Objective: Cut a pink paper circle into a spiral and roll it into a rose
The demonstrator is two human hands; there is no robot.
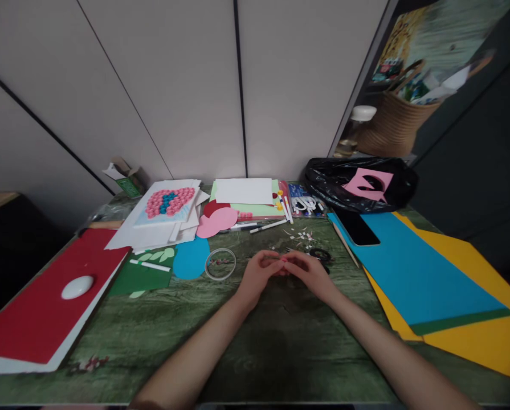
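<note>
My left hand [258,275] and my right hand [312,273] meet over the middle of the dark green table. Between their fingertips they pinch a small pink piece [284,265]; the fingers partly hide it. Black-handled scissors [321,255] lie just behind my right hand, with paper scraps [302,236] beyond them. To the left of my left hand is a roll of clear tape [220,264] with small reddish bits inside its ring. A blue paper circle [190,259] and pink paper shapes [218,221] lie further left.
Red sheets [45,302] with a white mouse [77,287] are at left. Behind are a picture with pink and blue balls [169,203], white paper [244,191] and markers. Blue sheets [421,273], a phone [357,228] and a black bag [331,182] are at right.
</note>
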